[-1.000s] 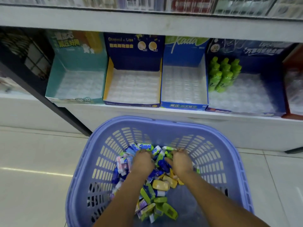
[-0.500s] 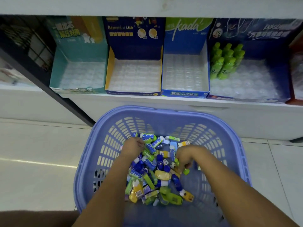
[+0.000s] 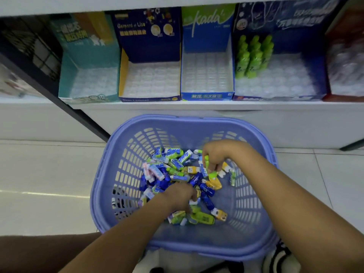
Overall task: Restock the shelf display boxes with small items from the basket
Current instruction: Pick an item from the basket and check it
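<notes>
Hiding some small items (image 3: 178, 168): left hand (image 3: 178, 196)

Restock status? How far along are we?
Done: only a few green bottles stand in the dark-blue box. In hand: right hand pinches a green item; left hand digs in the basket pile. Left: teal box, navy box and kada box show bare trays.

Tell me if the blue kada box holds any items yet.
No: the blue kada box shows only its bare white tray.
</notes>
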A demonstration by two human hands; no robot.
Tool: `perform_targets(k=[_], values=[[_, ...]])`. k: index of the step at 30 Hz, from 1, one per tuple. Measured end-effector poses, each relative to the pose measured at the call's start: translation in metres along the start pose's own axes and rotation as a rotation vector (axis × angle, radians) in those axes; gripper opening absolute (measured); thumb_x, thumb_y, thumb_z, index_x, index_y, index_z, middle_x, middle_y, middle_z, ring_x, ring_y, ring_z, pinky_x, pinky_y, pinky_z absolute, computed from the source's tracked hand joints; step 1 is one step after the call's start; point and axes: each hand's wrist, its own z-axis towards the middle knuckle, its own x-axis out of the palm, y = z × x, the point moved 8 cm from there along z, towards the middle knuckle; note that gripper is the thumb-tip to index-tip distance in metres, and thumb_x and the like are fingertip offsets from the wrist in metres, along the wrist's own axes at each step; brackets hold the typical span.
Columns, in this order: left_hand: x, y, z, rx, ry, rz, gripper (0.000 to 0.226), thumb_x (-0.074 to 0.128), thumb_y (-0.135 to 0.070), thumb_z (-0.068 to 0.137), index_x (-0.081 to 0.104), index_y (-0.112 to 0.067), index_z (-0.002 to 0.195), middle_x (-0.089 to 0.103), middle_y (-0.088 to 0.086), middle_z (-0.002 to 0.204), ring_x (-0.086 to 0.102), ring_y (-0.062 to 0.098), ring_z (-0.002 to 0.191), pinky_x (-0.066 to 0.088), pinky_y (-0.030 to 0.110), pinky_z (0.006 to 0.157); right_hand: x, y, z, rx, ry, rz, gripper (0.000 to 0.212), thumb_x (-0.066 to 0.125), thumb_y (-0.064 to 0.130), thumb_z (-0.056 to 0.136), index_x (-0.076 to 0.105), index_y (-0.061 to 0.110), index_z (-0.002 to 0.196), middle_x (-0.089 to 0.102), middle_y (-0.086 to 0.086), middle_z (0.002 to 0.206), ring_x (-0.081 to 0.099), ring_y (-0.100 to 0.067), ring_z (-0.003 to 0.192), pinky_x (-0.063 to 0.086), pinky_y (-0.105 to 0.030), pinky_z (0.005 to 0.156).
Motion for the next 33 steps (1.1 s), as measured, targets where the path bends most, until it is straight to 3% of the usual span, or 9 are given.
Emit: perform_targets(k=[5,10,13,18,23,26,29,31,33], values=[[0.019,-0.027,0.006,0.112,0.055,0.381,0.048,0.069,-0.036,0.081,0.058,-0.017,0.124,0.055,0.012,0.121,0.052,0.032,0.111,0.045,0.039,0.084,0.002,-0.011,-0.018,0.005,-0.028,0.017,0.03,0.072,0.013,0.081,0.065,0.003,0.108,0.072,-0.013,0.098,0.071,-0.022,0.083,0.056,-0.035,0.079],[0.018,-0.026,0.01,0.087,0.071,0.379,0.037,0.067,-0.029,0.084,0.064,-0.008,0.114,0.059,0.015,0.115,0.056,0.034,0.104,0.046,0.04,0.082,-0.01,-0.02,-0.04,-0.068,-0.104,0.157,0.029,0.075,0.014,0.079,0.063,0.01,0.104,0.069,-0.002,0.084,0.066,-0.011,0.064,0.053,-0.022,0.063],[0.017,-0.022,0.011,0.056,0.098,0.37,0.032,0.065,-0.021,0.084,0.063,-0.005,0.111,0.06,0.017,0.112,0.057,0.034,0.102,0.045,0.039,0.077,-0.028,-0.023,-0.058,-0.172,-0.168,0.337,0.026,0.071,0.01,0.082,0.064,0.004,0.107,0.069,-0.009,0.086,0.067,-0.018,0.072,0.056,-0.023,0.071],[-0.034,-0.015,0.015,-0.07,-0.129,-0.177,0.026,0.067,-0.026,0.083,0.066,-0.011,0.104,0.066,0.009,0.102,0.061,0.023,0.091,0.047,0.033,0.074,-0.059,-0.028,-0.099,-0.422,-0.176,0.761,0.022,0.056,0.001,0.09,0.061,0.005,0.111,0.064,-0.005,0.086,0.063,-0.007,0.066,0.055,-0.016,0.072],[-0.129,-0.035,0.005,-0.003,-0.319,-0.819,0.007,0.062,-0.015,0.089,0.065,-0.02,0.086,0.062,-0.003,0.076,0.058,0.007,0.061,0.051,0.022,0.061,-0.105,-0.054,-0.144,-0.562,-0.442,0.964,0.025,0.061,-0.006,0.082,0.062,0.006,0.104,0.064,-0.011,0.092,0.063,-0.011,0.074,0.053,-0.015,0.068],[-0.178,-0.058,-0.011,0.145,-0.365,-0.969,0.025,0.054,-0.01,0.092,0.073,-0.024,0.084,0.067,-0.008,0.073,0.053,0.004,0.056,0.044,0.015,0.054,-0.121,-0.059,-0.168,-0.65,-0.558,0.937,0.028,0.06,-0.007,0.081,0.063,0.008,0.104,0.065,-0.009,0.097,0.056,-0.014,0.079,0.045,-0.014,0.063],[-0.209,-0.078,-0.022,0.245,-0.425,-1.072,0.015,0.057,-0.023,0.093,0.072,-0.026,0.093,0.064,-0.013,0.07,0.05,0.01,0.066,0.042,0.023,0.061,-0.129,-0.058,-0.182,-0.721,-0.573,0.943,0.031,0.06,-0.01,0.077,0.06,0.006,0.104,0.065,-0.009,0.102,0.051,-0.025,0.09,0.046,-0.027,0.074],[-0.221,-0.09,-0.027,0.282,-0.449,-1.105,0.016,0.061,-0.04,0.084,0.071,-0.031,0.092,0.059,-0.005,0.071,0.05,0.017,0.071,0.042,0.031,0.067,-0.13,-0.056,-0.184,-0.734,-0.562,0.935,0.031,0.063,-0.006,0.074,0.06,0.005,0.102,0.065,-0.011,0.102,0.051,-0.029,0.095,0.044,-0.043,0.087],[-0.23,-0.101,-0.029,0.325,-0.471,-1.117,0.016,0.059,-0.041,0.082,0.069,-0.03,0.086,0.055,0.007,0.077,0.049,0.021,0.071,0.041,0.032,0.067,-0.131,-0.053,-0.183,-0.726,-0.555,0.915,0.03,0.064,-0.003,0.074,0.062,0.006,0.103,0.065,-0.013,0.102,0.054,-0.03,0.096,0.046,-0.045,0.092]])
